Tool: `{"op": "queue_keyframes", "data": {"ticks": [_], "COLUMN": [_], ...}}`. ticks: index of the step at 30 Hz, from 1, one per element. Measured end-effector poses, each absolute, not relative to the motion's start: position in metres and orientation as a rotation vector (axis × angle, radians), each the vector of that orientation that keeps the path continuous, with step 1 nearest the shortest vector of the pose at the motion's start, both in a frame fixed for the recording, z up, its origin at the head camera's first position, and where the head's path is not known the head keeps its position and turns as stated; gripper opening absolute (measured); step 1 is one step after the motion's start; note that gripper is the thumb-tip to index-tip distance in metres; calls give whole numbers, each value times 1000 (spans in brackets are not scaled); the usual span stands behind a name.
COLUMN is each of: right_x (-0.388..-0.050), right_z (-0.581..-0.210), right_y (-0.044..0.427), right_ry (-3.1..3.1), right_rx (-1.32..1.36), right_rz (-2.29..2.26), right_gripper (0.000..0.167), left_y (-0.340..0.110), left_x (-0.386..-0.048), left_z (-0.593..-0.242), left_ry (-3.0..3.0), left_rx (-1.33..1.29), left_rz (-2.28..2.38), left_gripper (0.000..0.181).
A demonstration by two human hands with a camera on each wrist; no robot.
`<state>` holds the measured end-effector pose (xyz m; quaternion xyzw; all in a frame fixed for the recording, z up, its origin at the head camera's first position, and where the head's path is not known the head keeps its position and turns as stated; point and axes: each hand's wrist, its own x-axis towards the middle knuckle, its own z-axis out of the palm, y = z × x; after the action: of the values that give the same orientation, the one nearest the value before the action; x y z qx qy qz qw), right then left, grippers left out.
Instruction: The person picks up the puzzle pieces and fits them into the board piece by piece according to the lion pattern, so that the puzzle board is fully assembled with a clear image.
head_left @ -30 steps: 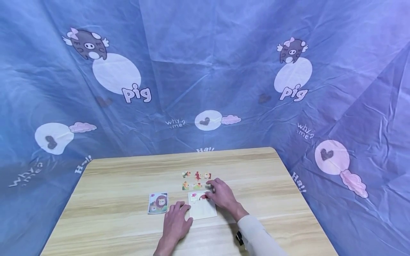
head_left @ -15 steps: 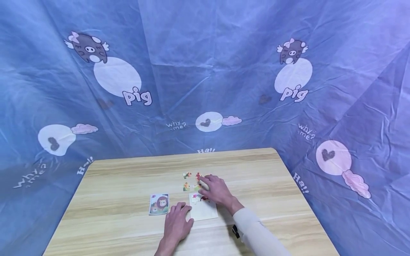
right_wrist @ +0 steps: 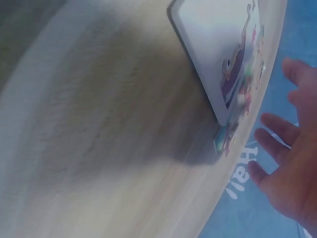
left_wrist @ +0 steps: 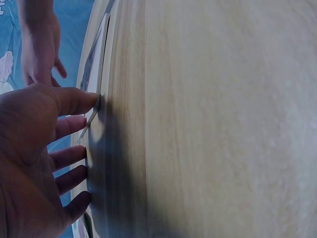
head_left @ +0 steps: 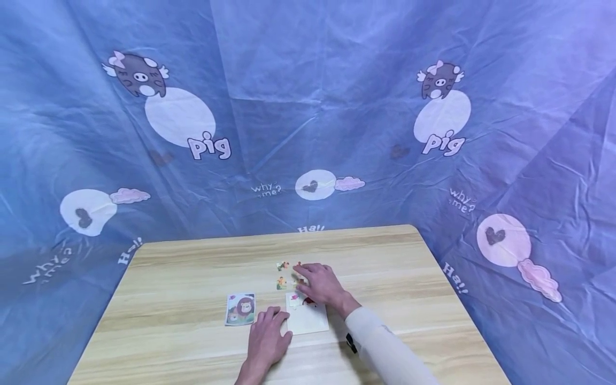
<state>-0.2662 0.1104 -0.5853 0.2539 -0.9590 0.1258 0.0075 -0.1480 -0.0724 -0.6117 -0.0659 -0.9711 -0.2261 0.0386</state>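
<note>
A white puzzle board (head_left: pixel 308 323) lies on the table, with a pink-flower piece (head_left: pixel 294 300) and a dark red piece (head_left: pixel 309 301) along its far side. My left hand (head_left: pixel 267 337) rests on the table at the board's left side; in the left wrist view, thumb and index finger (left_wrist: pixel 74 100) touch its edge near a corner. Over the loose puzzle pieces beyond the board, my right hand (head_left: pixel 323 286) is spread with fingers extended, and the right wrist view shows nothing held. It partly covers several pieces, including a red one (head_left: pixel 298 264). Fingertip contact there cannot be told.
Left of the board lies a picture card (head_left: pixel 240 309) showing a lion. Two uncovered loose pieces, an upper one (head_left: pixel 283 266) and a lower one (head_left: pixel 281 283), lie left of the right hand. A blue printed cloth (head_left: pixel 269 117) hangs around the wooden table (head_left: pixel 183 278).
My right hand has moved left from the right end of the loose pieces and now covers more of them. The left hand stays at the board's edge.
</note>
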Motion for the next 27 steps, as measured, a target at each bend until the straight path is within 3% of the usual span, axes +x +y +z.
{"op": "queue_keyframes", "data": {"ticks": [27], "right_x": [-303], "right_z": [-588], "right_y": [83], "right_ry": [-3066], "right_rx": [893], "right_rz": [171], "right_gripper": [42], "left_y": [-71], "left_x": [-145], "left_z": [-607], "left_ry": [-2931], "left_rx": [-217], "left_rz": [-690], "left_gripper": [36]}}
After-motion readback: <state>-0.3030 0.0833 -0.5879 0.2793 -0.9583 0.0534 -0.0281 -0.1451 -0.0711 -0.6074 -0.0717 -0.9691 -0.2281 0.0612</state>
